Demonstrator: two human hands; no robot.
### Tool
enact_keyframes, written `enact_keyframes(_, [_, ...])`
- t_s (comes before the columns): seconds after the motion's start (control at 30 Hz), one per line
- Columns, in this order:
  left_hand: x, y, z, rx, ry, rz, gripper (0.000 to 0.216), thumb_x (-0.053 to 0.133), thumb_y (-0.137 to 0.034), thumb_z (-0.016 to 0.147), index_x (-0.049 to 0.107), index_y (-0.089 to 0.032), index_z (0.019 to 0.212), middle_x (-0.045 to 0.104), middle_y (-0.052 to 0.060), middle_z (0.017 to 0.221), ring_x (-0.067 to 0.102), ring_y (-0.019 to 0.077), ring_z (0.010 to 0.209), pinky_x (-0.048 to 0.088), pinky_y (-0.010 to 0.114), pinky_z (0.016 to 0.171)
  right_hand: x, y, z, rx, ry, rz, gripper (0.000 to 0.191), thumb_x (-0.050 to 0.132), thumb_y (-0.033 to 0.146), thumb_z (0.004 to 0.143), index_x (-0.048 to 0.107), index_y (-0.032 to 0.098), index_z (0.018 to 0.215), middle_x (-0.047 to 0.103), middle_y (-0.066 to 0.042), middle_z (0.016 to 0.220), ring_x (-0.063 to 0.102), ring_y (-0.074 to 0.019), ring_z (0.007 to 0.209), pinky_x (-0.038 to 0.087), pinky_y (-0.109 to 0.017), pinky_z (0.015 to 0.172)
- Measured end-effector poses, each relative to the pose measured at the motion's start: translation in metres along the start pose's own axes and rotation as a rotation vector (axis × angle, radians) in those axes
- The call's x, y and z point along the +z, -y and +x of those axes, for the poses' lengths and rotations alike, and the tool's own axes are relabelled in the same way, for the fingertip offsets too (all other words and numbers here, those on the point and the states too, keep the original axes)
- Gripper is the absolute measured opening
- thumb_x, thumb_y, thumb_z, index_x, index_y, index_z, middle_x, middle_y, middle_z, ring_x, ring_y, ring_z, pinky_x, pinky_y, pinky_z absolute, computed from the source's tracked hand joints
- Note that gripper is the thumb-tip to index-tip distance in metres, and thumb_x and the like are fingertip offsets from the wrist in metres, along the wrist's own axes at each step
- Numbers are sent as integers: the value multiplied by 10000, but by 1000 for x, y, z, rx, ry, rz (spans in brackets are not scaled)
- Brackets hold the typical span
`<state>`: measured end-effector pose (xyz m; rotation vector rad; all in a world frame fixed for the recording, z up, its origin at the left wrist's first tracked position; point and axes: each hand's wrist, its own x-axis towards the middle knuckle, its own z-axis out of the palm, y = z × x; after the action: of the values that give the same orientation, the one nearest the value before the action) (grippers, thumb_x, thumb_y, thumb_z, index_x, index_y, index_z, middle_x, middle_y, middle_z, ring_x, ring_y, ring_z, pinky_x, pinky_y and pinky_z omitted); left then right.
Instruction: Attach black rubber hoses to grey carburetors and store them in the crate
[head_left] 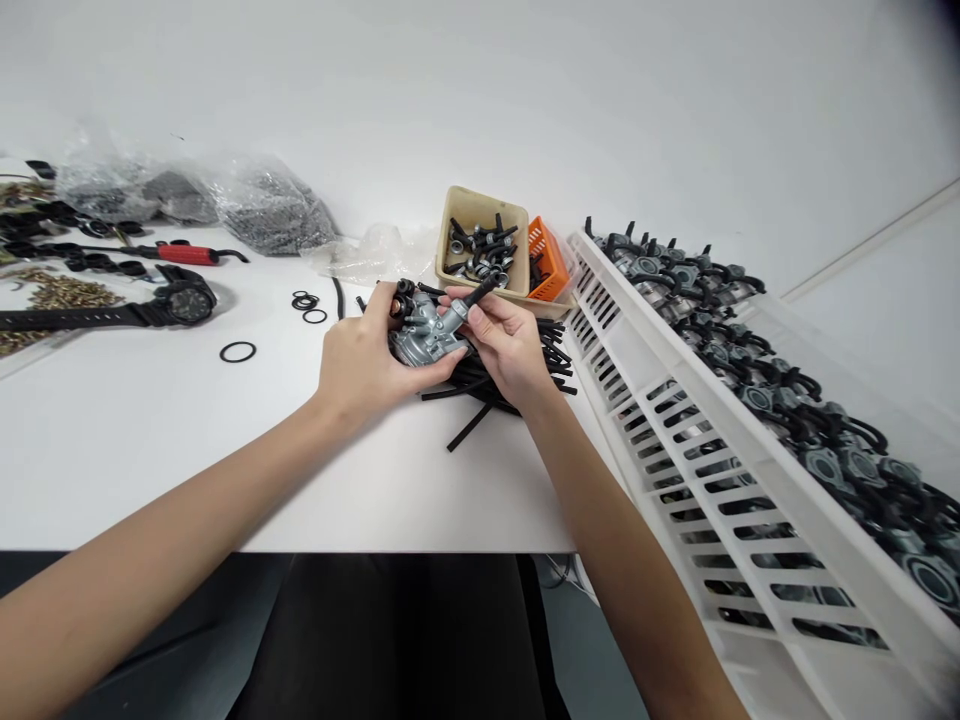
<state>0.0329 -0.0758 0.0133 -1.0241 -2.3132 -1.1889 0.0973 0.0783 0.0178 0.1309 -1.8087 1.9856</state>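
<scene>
Fingers (381,300) of the left hand (358,362) are curled around a small grey metal carburettor (424,338), with the thumb pressed under its body. The part is held just above the white table (150,430), near the middle of the view. Cast silver-grey with a brass-coloured fitting on its left end, the carburettor looks clean and unmarked.

Just to its right, the right hand (510,350) pinches a short black tube (480,291) between thumb and fingertips. The tube's lower end meets the top of the carburettor. Whether it is fully seated on its fitting cannot be told.

Under and beyond the right hand lies a loose pile of black tube lengths (556,355), so plenty of stock remains. Behind it, a tan box (480,197) holds black bolts and washers, and an orange basket (546,258) sits beside the box.

Furthest right, a long white slatted crate (697,420) runs diagonally. Past its far wall lie rows of finished carburettors (787,410), already wearing looped black hoses. Judging by these, many units are done, and the one in hand appears to be midway through having its tube fitted.
</scene>
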Motion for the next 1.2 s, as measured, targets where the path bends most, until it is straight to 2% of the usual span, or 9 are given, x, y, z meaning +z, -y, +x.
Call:
enact_keyframes(0.27, [0, 0, 0, 2, 4, 9, 621, 672, -616, 650, 502, -216, 1094, 710, 60, 930, 709, 254, 826, 513, 315, 692, -1, -3, 1, -31, -6, -11, 302, 762, 459, 718, 713, 255, 935, 738, -3, 999, 675, -194, 1020, 504, -373, 998])
enact_keyframes(0.73, [1, 1, -1, 18, -17, 58, 633, 678, -621, 648, 495, -222, 1102, 708, 53, 921, 704, 256, 820, 502, 315, 679, 3, -2, 1, -4, -53, -19, 353, 794, 487, 660, 680, 249, 894, 734, -3, 960, 677, -195, 1010, 516, -355, 984])
enact_keyframes(0.93, [1, 0, -2, 24, -16, 69, 645, 676, -629, 647, 489, -213, 1102, 703, 69, 965, 704, 261, 833, 499, 312, 662, 5, -1, 0, -17, -76, -9, 336, 787, 465, 684, 673, 242, 907, 733, 2, 934, 685, -183, 982, 526, -344, 968])
enact_keyframes(1.07, [1, -1, -2, 23, -22, 67, 633, 671, -633, 651, 488, -219, 1093, 704, 62, 973, 706, 251, 836, 498, 300, 663, 7, -1, 1, -15, -104, -30, 384, 802, 496, 642, 672, 238, 895, 729, -6, 949, 685, -188, 976, 522, -357, 978])
enact_keyframes(1.2, [1, -1, -2, 28, -20, 66, 637, 672, -633, 651, 488, -213, 1093, 704, 69, 988, 707, 252, 838, 499, 300, 663, 7, -1, 1, -38, -114, -9, 348, 819, 447, 639, 671, 237, 874, 726, 1, 911, 687, -174, 941, 518, -351, 979])
